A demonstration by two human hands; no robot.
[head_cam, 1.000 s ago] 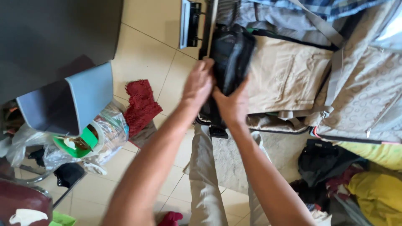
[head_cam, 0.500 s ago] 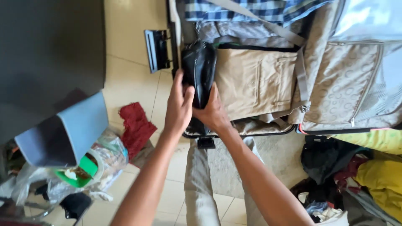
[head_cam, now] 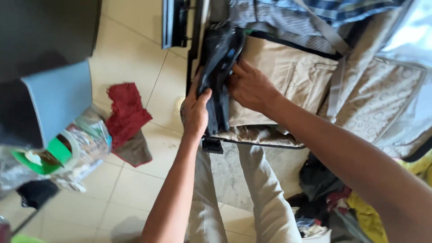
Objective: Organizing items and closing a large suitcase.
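tucking the dark bundle down the suitcase's edge

both hands are on a dark folded garment (head_cam: 219,67) standing on edge along the left wall of the open suitcase (head_cam: 265,137), wedged between that wall and the beige trousers (head_cam: 288,76) lying flat inside. the left hand (head_cam: 196,110) is wrapped around the near end of the bundle, thumb over the top and fingers curled on the outer side, gripping it. the right hand (head_cam: 249,85) sits just beside it on the inner side, fingers bent and pinching into the dark cloth where it meets the beige.

to my eye, the way to do this well is to keep the bundle compact: hold the folds together with the left hand while the right presses the inner face down and toward the wall, so it slides into the gap rather than bunching on top. the striped shirt (head_cam: 288,27) and checked shirt (head_cam: 333,9) at the far end, and the grey strap (head_cam: 335,85) crossing the pile, look easy to drag out of place, so the push should go straight down.

on the tiled floor (head_cam: 135,49) to the left lies a red rag (head_cam: 126,112), well apart from the case, beside a clear plastic bag (head_cam: 85,139) of odds and ends. a heap of dark and yellow clothes (head_cam: 342,202) sits by the right leg.
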